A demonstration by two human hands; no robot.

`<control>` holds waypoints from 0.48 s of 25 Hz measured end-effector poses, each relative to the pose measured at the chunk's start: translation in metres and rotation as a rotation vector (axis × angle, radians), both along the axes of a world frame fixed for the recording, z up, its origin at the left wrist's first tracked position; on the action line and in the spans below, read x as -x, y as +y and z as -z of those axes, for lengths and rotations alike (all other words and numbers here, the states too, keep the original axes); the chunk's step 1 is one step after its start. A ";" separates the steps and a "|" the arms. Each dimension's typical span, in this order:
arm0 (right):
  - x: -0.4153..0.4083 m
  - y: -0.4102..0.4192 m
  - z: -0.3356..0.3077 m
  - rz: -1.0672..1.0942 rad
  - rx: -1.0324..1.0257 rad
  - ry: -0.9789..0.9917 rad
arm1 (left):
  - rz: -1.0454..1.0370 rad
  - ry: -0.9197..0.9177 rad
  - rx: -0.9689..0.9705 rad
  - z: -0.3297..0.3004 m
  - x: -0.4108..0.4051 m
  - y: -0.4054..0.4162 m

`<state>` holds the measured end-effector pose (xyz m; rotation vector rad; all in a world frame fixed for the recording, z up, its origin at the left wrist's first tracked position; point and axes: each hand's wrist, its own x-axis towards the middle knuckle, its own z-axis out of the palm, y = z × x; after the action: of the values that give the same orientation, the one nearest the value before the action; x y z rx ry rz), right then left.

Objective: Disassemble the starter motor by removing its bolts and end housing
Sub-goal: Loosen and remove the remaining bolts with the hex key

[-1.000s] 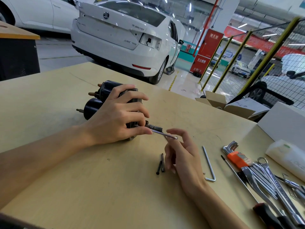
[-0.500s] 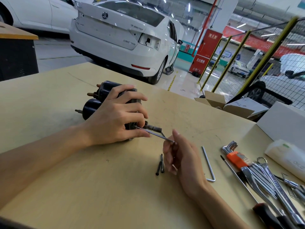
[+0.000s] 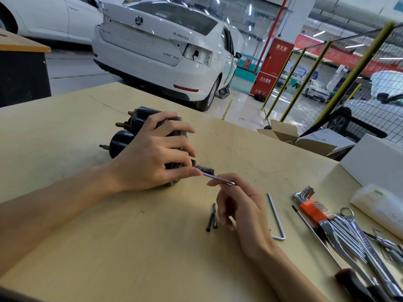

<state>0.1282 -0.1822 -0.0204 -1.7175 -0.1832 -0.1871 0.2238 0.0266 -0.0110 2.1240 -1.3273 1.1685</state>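
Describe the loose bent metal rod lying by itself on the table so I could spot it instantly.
Start at the pale wooden table and find the orange-handled bundle of hex keys on its right side. Just left of that bundle, beside the right hand, lies a slim silver L-shaped hex key. Unlike the bundled keys, it lies alone and unclipped.

Starter motor left on table; loose bolts before it; wrenches right.

Garage bg: white car, yellow mesh fence, glossy floor, ceiling strip lights.

Bright overhead strip lighting, floor glare, soft shadows, wide-angle edge distortion.
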 end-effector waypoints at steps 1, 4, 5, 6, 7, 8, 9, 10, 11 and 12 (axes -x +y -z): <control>0.000 0.001 -0.001 0.021 0.005 0.007 | -0.001 -0.002 -0.001 0.000 0.000 0.000; 0.000 0.002 -0.001 0.089 0.008 0.029 | -0.004 -0.011 0.004 0.000 0.000 0.000; 0.000 0.002 -0.001 0.103 0.004 0.035 | -0.003 -0.014 0.009 0.000 0.000 0.000; -0.001 0.002 -0.001 0.112 -0.005 0.042 | -0.002 -0.016 0.015 0.000 0.000 0.000; -0.001 0.002 -0.001 0.116 -0.017 0.048 | -0.001 -0.018 0.018 0.000 0.000 0.000; -0.002 0.002 -0.001 0.113 -0.031 0.055 | -0.001 -0.019 0.019 0.000 0.000 -0.001; -0.001 0.002 -0.001 0.104 -0.044 0.060 | 0.000 -0.018 0.018 0.000 0.000 -0.001; -0.001 0.003 -0.002 0.094 -0.055 0.066 | 0.001 -0.016 0.017 -0.001 0.000 0.000; -0.001 0.003 -0.003 0.083 -0.066 0.073 | 0.001 -0.015 0.014 -0.001 0.000 0.000; 0.000 0.003 -0.004 0.073 -0.074 0.080 | 0.001 -0.015 0.011 -0.001 0.000 0.000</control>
<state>0.1283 -0.1791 -0.0165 -1.6559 -0.0536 -0.1766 0.2236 0.0265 -0.0103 2.1108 -1.3247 1.1911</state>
